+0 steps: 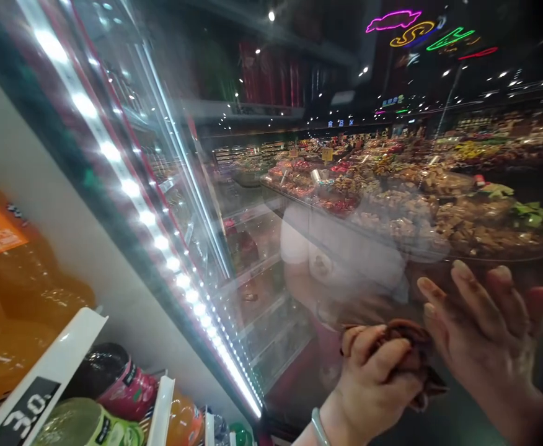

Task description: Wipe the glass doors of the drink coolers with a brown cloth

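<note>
A glass door (271, 347) fills the middle of the head view, with a reflected person in a white top showing in it. My left hand (374, 371), with a pale bangle (318, 426) at the wrist, is closed around a bunched dark brown cloth (432, 387). The cloth is against or very near the glass; exact contact is hard to tell. To its right, my right hand (490, 328) has its fingers spread and its palm toward the glass, holding nothing.
A bright LED strip (145, 217) runs diagonally down the left. Beside it, a shelf holds large orange drink bottles (15, 279), a dark bottle with a pink label (127, 387) and a green bottle (85, 424). A price tag (27, 412) is on the shelf edge. Produce displays (462, 210) appear in the glass.
</note>
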{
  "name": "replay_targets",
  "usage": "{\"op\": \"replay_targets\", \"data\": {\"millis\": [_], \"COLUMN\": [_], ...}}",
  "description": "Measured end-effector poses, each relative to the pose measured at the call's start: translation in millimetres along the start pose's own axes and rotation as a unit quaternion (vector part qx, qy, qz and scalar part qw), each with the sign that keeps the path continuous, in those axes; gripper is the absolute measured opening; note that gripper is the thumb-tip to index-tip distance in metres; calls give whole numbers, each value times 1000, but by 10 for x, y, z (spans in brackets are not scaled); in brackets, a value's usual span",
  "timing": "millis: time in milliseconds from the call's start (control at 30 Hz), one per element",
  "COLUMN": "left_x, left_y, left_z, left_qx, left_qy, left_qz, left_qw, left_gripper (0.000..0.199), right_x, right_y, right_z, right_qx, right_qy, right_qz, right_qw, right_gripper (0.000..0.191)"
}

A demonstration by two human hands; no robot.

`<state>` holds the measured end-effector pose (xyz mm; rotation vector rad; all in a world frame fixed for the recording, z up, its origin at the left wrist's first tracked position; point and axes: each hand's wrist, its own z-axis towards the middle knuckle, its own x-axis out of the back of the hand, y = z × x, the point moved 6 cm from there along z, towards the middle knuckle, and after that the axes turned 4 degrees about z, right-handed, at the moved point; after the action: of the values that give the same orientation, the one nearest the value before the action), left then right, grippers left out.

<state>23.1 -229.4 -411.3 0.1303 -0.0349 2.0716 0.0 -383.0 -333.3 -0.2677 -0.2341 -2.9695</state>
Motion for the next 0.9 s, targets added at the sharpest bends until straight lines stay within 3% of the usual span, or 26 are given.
{"op": "replay_targets", "data": {"millis": [67, 133, 200, 267, 367, 433, 567, 633, 733, 833, 900], "left_x": [135, 315, 372, 251, -35, -61, 293, 346, 75, -255, -238], "left_y": [-139, -358, -428, -298, 34, 82, -281, -329, -25, 375, 361], "left_z": [158, 306, 338, 246, 47, 50, 459, 591, 485, 202, 129], "left_qx": [27, 108, 162, 152, 53, 16, 105, 147, 120, -6, -32], "left_qy": [53, 124, 160, 145, 57, 28, 129, 161, 112, 0, -20], "left_qz": [21, 86, 131, 123, 42, 22, 136, 168, 132, 40, 32], "left_qw": [998, 983, 965, 970, 996, 999, 977, 961, 978, 999, 999], "left_gripper": [24, 24, 25, 21, 18, 19, 18, 20, 11, 12, 16], "right_x": [-26, -34, -27, -21, -22, -18, 33, 93, 204, 284, 336], "right_y": [-21, -33, -43, -53, -70, -74, -14, 56, 197, 353, 477], "right_z": [-30, -42, -44, -43, -38, -30, -5, 2, -17, -62, -88], "right_qx": [34, 49, 54, 51, 46, 48, 40, 26, 7, 11, 10], "right_qy": [-4, -3, -2, -6, -21, -32, -66, -74, -67, -69, -63], "right_qz": [-24, -34, -33, -29, -22, -8, 19, 13, 2, -15, -26], "right_qw": [999, 998, 998, 998, 998, 998, 997, 997, 998, 997, 998], "right_gripper": [75, 79, 79, 76, 71, 66, 60, 58, 56, 55, 57]}}
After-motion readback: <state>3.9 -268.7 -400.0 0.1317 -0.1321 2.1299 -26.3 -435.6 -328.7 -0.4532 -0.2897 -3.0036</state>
